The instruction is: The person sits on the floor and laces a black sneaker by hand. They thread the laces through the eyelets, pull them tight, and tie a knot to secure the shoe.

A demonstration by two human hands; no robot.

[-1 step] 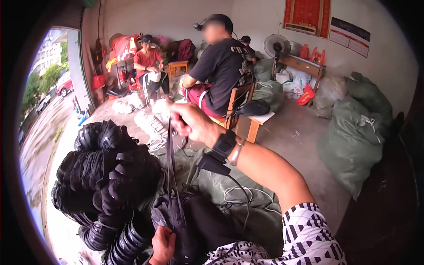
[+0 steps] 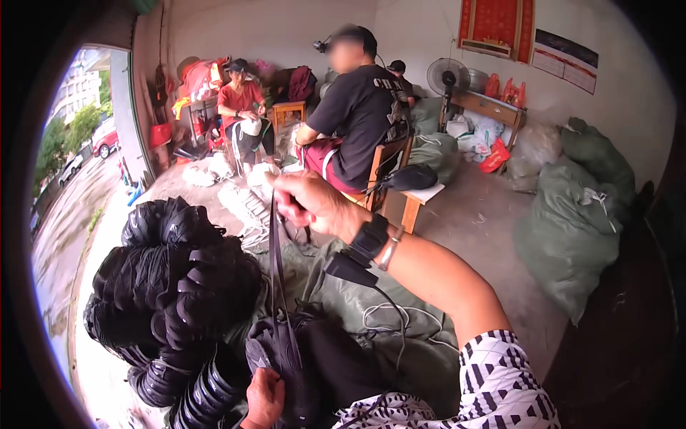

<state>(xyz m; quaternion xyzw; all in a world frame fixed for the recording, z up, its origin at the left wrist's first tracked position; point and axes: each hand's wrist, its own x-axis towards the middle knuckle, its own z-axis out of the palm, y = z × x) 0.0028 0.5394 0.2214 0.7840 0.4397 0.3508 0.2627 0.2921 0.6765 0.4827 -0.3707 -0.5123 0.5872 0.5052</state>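
Observation:
My right hand (image 2: 309, 203) is closed, pinching the top of a black lace (image 2: 276, 261) raised well above my lap. Its two strands run taut down to a black shoe upper (image 2: 291, 355). At the lower edge my left hand (image 2: 265, 397) grips that upper, thumb against its side. Left of my hands stands a large heap of black shoe uppers (image 2: 175, 279), nested and bundled together. Dark cloth (image 2: 343, 357) lies under and beside the upper on my lap.
Green woven sacking (image 2: 343, 282) with a white cord lies ahead of me. Beyond it a person in a black shirt (image 2: 361, 118) sits on a wooden chair; another in red (image 2: 239, 96) handles a white piece. Full green sacks (image 2: 572, 229) stand at right, near a fan (image 2: 448, 75).
My right hand has shifted very slightly, the lace still taut in it. The left hand stays on the shoe upper.

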